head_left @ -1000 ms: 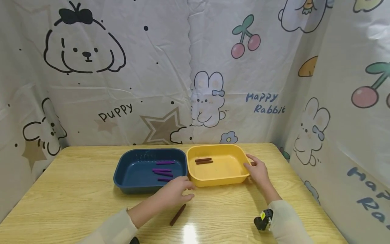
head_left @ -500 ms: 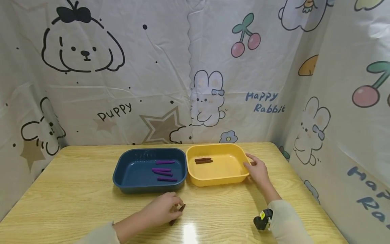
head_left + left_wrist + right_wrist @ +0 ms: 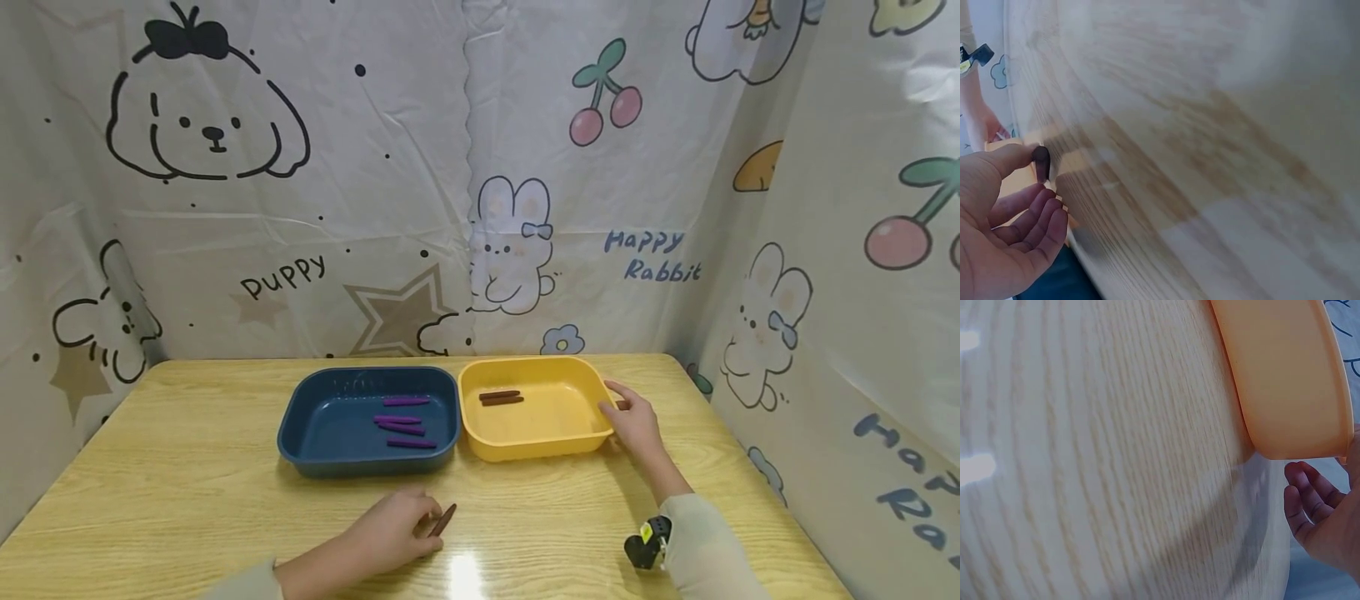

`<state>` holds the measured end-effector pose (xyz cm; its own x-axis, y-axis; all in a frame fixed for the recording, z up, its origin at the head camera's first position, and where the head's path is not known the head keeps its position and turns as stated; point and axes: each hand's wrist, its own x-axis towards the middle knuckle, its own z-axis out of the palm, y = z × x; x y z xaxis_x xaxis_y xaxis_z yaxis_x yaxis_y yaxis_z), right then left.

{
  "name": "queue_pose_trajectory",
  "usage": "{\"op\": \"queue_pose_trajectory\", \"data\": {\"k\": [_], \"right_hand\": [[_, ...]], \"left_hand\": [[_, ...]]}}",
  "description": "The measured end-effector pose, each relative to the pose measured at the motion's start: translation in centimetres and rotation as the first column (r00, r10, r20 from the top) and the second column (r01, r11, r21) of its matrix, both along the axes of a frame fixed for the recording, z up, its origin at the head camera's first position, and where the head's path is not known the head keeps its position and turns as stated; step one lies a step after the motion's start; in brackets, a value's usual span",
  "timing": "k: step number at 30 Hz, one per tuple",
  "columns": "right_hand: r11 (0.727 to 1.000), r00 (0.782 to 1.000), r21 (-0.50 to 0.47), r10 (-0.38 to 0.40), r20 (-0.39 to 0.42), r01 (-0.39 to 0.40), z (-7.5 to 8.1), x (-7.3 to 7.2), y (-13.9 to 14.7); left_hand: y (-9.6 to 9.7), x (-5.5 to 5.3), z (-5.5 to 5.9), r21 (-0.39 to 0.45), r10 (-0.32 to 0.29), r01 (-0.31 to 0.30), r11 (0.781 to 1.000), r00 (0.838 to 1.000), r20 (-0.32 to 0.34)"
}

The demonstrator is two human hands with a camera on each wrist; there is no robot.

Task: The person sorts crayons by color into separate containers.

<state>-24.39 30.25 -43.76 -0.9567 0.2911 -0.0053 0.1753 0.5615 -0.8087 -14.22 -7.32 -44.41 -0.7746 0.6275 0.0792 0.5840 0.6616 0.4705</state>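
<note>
In the head view, my left hand (image 3: 397, 533) is low over the table in front of the blue tray. Its thumb and forefinger pinch a brown crayon (image 3: 444, 520), whose pointed end sticks out beyond the fingertips. The left wrist view shows that crayon (image 3: 1041, 164) end-on between thumb and forefinger, the other fingers curled below. My right hand (image 3: 636, 421) holds the right end of the yellow tray (image 3: 551, 450), thumb over the rim. From the right wrist, several fingers (image 3: 1297, 512) are seen loosely bent beside the tray's outer wall (image 3: 1291, 381).
The blue tray (image 3: 367, 468) stands against the yellow one's left side and contains several purple crayons (image 3: 402, 420). Two brown crayons (image 3: 501, 400) lie in the yellow tray. A patterned cloth (image 3: 390, 208) hangs behind the wooden table (image 3: 187, 467).
My left hand has moved down and left from beside the trays to the brown crayon on the table and now pinches it. The right hand has stayed at the yellow tray.
</note>
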Motion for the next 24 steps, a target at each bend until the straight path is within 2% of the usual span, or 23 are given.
{"op": "queue_pose_trajectory", "data": {"k": [9, 15, 24], "right_hand": [[1.000, 1.000, 0.007, 0.001, -0.003, -0.001, 0.0, 0.0, 0.0], [1.000, 1.000, 0.006, 0.007, -0.002, -0.007, 0.0, 0.0, 0.0], [1.000, 1.000, 0.000, 0.007, 0.004, -0.007, 0.1, 0.1, 0.0]], "left_hand": [[0.3, 0.3, 0.2, 0.016, 0.013, -0.013, 1.000, 1.000, 0.001], [0.2, -0.1, 0.5, 0.003, 0.016, -0.016, 1.000, 1.000, -0.026], [0.5, -1.0, 2.6, 0.031, -0.006, 0.009, 0.999, 0.995, -0.103]]}}
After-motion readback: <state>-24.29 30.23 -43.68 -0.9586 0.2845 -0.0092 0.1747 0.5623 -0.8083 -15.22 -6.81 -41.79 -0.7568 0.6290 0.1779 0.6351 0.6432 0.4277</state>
